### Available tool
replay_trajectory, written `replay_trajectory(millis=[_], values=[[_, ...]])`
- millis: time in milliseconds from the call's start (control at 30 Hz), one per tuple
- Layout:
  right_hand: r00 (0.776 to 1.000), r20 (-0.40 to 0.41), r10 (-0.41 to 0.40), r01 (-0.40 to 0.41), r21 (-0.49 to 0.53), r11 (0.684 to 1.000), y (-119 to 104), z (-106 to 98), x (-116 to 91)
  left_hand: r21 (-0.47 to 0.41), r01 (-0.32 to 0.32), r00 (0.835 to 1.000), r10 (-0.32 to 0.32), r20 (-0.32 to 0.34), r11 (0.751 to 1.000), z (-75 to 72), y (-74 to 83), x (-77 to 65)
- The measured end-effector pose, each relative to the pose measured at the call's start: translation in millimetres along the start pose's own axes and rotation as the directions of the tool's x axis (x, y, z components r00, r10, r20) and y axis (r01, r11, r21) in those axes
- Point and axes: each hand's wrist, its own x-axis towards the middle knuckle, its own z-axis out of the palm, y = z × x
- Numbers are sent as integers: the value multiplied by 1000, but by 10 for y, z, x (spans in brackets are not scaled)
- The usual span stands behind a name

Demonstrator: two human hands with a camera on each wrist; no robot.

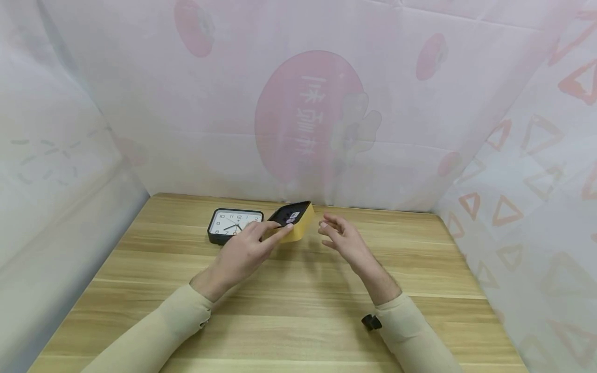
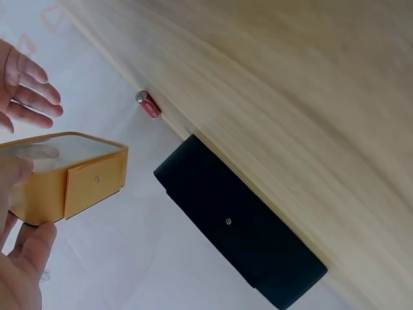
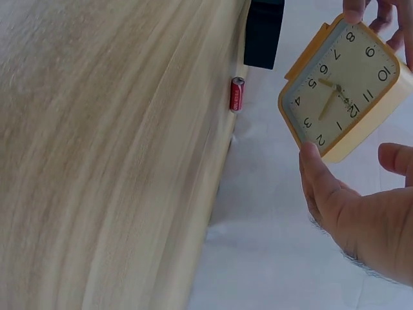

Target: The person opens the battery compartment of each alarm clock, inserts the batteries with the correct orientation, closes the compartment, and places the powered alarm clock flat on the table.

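Observation:
My left hand (image 1: 244,251) grips a yellow alarm clock (image 1: 304,225) by one end, raised off the table and tilted. Its black back with a white label faces the head camera. A white dial with black numerals shows on the yellow clock (image 3: 342,90) in the right wrist view. The right hand (image 1: 347,246) is just right of it, fingers loosely bent and holding nothing; the left wrist view shows a gap between them. Beside the left hand, a black clock (image 1: 228,223) lies with its white dial up, partly covered by that hand.
A small red cylinder with a silver end (image 2: 148,104) is near the back edge of the wooden table (image 1: 280,331). White printed cloth (image 1: 224,129) hangs behind the table and at both sides. A black piece (image 1: 371,322) sticks out at the right cuff.

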Motion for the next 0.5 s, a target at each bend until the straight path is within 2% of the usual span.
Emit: replay_trajectory(millis=[267, 500], values=[[994, 97, 54, -68, 154, 986, -29, 18, -21, 85, -123, 990, 116, 83, 989, -39, 13, -11], [980, 131, 148, -182, 307, 934, -61, 69, 2, 162, -231, 972, 222, 75, 959, -39, 29, 13]])
